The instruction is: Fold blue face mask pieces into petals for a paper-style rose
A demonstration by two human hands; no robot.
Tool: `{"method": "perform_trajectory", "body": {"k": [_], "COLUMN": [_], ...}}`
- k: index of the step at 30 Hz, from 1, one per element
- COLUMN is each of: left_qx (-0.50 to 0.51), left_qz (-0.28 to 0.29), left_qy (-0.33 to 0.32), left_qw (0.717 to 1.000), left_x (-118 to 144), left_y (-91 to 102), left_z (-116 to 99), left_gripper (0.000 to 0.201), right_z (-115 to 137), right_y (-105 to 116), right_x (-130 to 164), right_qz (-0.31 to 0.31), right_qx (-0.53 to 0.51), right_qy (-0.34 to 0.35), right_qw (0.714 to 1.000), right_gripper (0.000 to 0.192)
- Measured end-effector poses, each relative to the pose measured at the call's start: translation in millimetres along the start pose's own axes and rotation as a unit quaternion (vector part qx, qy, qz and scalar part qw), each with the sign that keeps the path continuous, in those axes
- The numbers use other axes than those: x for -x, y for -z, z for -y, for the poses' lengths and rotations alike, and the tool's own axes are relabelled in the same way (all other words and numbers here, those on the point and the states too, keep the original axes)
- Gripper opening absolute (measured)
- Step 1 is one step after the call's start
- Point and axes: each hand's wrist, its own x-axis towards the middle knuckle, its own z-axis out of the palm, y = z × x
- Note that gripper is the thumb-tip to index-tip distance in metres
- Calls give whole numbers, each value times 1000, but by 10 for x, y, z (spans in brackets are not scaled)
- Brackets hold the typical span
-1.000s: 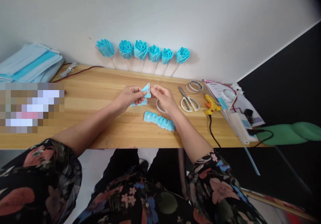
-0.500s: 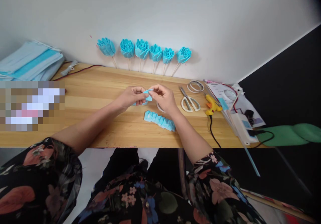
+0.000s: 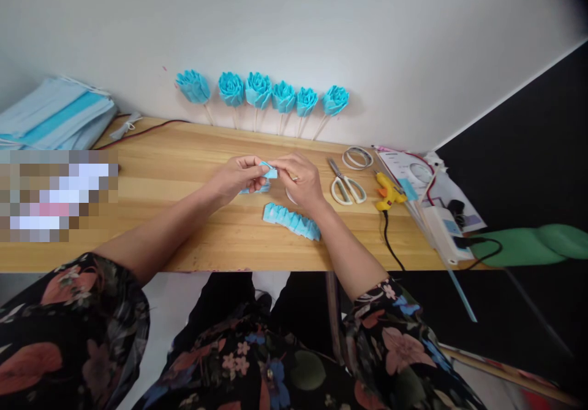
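Seen from the head camera, the person is sitting at the wooden table (image 3: 184,152), and both hands are meeting just above its middle. The left hand (image 3: 236,177) and the right hand (image 3: 298,177) are pinching the same small blue piece (image 3: 269,171) between their fingertips, so both are closed on it and almost touching each other.

A second ago that piece was standing up between the fingers as a pointed triangle; now it is lying lower and flatter, looking folded down, and the right hand's fingers are reaching further over it. I judge that a fold is being pressed in.

Using the blue piece as the landmark: right under it another blue scrap (image 3: 255,188) is resting on the table, and just nearer the person a pleated blue strip (image 3: 291,220) is lying untouched. To its right are white-handled scissors (image 3: 345,186), then a yellow glue gun (image 3: 387,192) with its black cord trailing off the edge. Beyond it, against the wall, a row of blue roses (image 3: 261,91) on sticks is leaning. Far to its left a stack of face masks (image 3: 55,116) is sitting.
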Motion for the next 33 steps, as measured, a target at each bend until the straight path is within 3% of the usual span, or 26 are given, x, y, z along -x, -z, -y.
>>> {"method": "perform_trajectory", "body": {"k": [7,11,14,21,28,33], "left_qx": [-23,-56,-68,-76,-88,-77], "left_qz": [-26,-30,-33,-29,-32,-8], "left_qy": [-15,-27,-31,-47,-58,-56], "left_qw": [999,998,997,996,994,995], "left_x": [6,15,25,58,9,5], "left_y": [-10,-26,-37,-53,-35,-31], "left_z": [-1,-6,-12,-31,26,50], "left_gripper": [32,28,25,22,23,22], "right_z": [123,129,102,49,-43,-35], "right_y": [63,58,25,-33,-89,-92], "right_x": [9,6,0,3,12,0], "right_qz": [42,28,18,4,13,12], "right_qx": [-77,-139,-167,-209,-255,-296], "right_qy": [-60,-130,-164,-193,-239,-254], "right_qw": [994,981,972,959,937,921], "right_gripper": [30,41,38,29,47,42]}}
